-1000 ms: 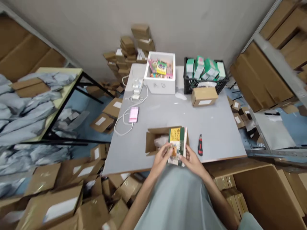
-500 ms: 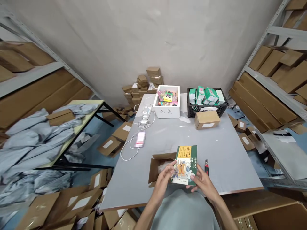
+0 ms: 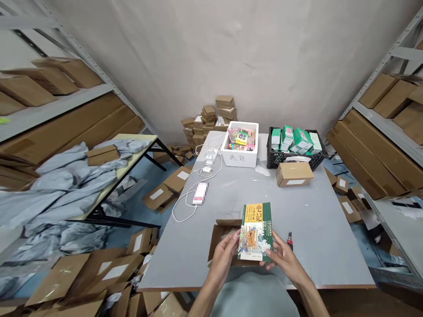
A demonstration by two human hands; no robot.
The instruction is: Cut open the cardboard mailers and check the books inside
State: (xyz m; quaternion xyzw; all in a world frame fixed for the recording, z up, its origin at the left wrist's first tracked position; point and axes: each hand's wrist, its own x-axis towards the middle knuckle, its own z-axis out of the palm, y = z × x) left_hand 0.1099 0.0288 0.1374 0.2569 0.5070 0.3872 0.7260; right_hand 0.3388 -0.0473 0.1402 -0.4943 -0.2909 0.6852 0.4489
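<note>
A green book (image 3: 256,231) with a yellow title panel and painted figures is held upright, cover towards me, between both hands. My left hand (image 3: 225,249) grips its left edge, and my right hand (image 3: 283,255) grips its lower right edge with the thumb on the cover. Behind and below the book, an open cardboard box (image 3: 214,242) sits on the grey table (image 3: 172,264); the book hides much of its inside. Just right of my right hand lies a red and black box cutter (image 3: 290,241).
At the table's back stand a white foam box (image 3: 238,159) of booklets and a black crate (image 3: 274,159) of green boxes. A closed carton (image 3: 295,174) sits before the crate. Left are a phone (image 3: 200,193) with cables and a side table with grey bags (image 3: 53,180). Cartons (image 3: 115,273) crowd the floor.
The view has shifted, so the surroundings appear farther right. Both hands still hold the book, now turned a little more upright and facing me.
</note>
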